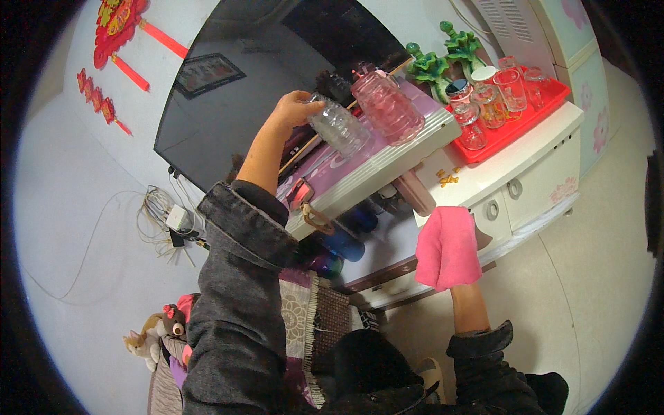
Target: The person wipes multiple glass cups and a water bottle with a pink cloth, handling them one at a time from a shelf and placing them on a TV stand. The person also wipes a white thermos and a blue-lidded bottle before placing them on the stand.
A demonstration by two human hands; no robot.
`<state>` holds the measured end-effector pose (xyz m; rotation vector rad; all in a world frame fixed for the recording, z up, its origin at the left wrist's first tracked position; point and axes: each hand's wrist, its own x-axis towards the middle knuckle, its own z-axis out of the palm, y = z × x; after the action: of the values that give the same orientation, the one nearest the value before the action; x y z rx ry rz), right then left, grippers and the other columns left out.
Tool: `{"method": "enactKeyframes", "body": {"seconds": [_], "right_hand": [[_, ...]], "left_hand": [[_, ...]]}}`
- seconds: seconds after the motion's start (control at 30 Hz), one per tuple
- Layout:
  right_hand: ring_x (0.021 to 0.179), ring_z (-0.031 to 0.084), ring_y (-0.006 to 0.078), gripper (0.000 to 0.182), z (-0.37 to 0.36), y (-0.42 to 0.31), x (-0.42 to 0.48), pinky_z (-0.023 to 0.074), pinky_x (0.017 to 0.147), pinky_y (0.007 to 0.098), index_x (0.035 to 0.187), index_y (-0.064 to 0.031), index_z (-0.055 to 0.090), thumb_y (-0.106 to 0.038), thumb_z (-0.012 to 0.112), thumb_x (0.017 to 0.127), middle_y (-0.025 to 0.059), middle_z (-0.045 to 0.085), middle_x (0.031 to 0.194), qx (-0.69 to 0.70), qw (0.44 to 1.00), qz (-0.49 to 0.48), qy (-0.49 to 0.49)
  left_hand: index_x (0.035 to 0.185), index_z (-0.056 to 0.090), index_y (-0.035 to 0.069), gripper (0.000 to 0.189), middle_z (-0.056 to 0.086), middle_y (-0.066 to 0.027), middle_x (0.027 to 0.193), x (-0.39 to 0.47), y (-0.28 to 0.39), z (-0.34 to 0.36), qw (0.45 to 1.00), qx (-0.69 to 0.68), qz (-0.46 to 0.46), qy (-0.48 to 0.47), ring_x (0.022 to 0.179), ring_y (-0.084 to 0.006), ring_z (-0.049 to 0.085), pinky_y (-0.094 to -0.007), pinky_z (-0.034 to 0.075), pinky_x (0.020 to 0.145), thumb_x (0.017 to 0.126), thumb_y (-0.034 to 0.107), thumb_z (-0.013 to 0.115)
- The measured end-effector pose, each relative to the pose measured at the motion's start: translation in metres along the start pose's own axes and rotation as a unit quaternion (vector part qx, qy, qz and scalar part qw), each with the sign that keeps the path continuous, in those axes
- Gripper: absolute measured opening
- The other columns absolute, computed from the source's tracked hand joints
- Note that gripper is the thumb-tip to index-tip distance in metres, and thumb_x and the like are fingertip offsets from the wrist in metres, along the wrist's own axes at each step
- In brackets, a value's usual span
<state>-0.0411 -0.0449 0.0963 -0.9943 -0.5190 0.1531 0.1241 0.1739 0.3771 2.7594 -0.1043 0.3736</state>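
Observation:
My left hand grips the upper end of a clear textured vase, which leans over the purple-covered top of the TV stand. Just right of it is a pink ribbed glass vase. A pink cloth covers my right hand, which is held in front of the cabinet at the right; the fingers are hidden under the folds. Near my left forearm, a small red and black item and a brown loop lie at the stand's front edge.
A television stands behind my left hand. A red tray of glass jars and cups sits on the white cabinet, with green cabbage-shaped ornaments behind. Blue containers stand on the lower shelf. Cables hang at the left wall.

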Motion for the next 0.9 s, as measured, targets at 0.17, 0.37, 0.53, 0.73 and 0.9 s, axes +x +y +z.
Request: {"method": "enactKeyframes", "body": {"seconds": [0.17,0.37,0.53,0.73,0.9], "right_hand": [[0.034,0.048,0.0140,0.015,-0.013,-0.007,0.004,0.0345,0.032,0.0247,0.046,0.0009,0.059,0.003,0.067,0.034,0.0094,0.056,0.045,-0.040,0.993,0.049,-0.103],[0.039,0.049,0.0138,0.009,-0.012,0.029,0.008,0.0365,0.035,0.0247,0.051,-0.0016,0.056,-0.002,0.065,0.053,0.0064,0.056,0.050,-0.031,0.998,-0.020,-0.048],[0.063,0.054,0.0169,0.015,-0.023,0.050,0.008,0.0432,0.055,0.0278,0.073,-0.0065,0.056,-0.022,0.057,0.075,0.0045,0.056,0.069,-0.212,0.970,-0.036,0.116],[0.087,0.054,0.0225,0.017,-0.001,0.048,-0.001,0.0425,0.072,0.0358,0.085,-0.0128,0.056,-0.026,0.057,0.075,0.0053,0.054,0.083,-0.690,0.676,-0.133,0.220],[0.110,0.044,0.0214,0.041,-0.045,0.158,0.002,0.0409,0.089,0.0340,0.118,-0.0119,0.043,-0.029,0.055,0.083,0.0046,0.049,0.112,-0.548,0.778,-0.156,0.265]], "left_hand": [[0.125,0.045,-0.001,0.064,0.054,-0.0152,0.116,-0.006,0.002,0.005,1.000,-0.007,-0.014,0.003,0.103,-0.0244,0.054,-0.0339,0.045,0.085,0.076,0.032,0.070],[0.121,0.049,-0.002,0.057,0.051,-0.0181,0.121,-0.010,-0.016,-0.001,0.980,0.069,0.085,0.166,0.111,-0.0271,0.050,-0.0369,0.041,0.092,0.076,0.029,0.068],[0.111,0.056,0.002,0.031,0.059,-0.0104,0.106,-0.123,0.063,0.039,0.956,-0.165,0.236,0.050,0.099,-0.0169,0.055,-0.0299,0.044,0.085,0.084,0.017,0.060],[0.115,0.049,0.000,0.043,0.055,-0.0167,0.110,-0.217,0.021,0.126,0.702,-0.012,0.327,-0.633,0.101,-0.0268,0.054,-0.0338,0.043,0.087,0.086,0.030,0.059],[0.108,0.056,0.002,0.038,0.060,-0.0087,0.094,-0.183,-0.095,0.222,0.814,-0.052,0.183,-0.549,0.087,-0.0152,0.055,-0.0296,0.045,0.075,0.087,0.033,0.057]]}}
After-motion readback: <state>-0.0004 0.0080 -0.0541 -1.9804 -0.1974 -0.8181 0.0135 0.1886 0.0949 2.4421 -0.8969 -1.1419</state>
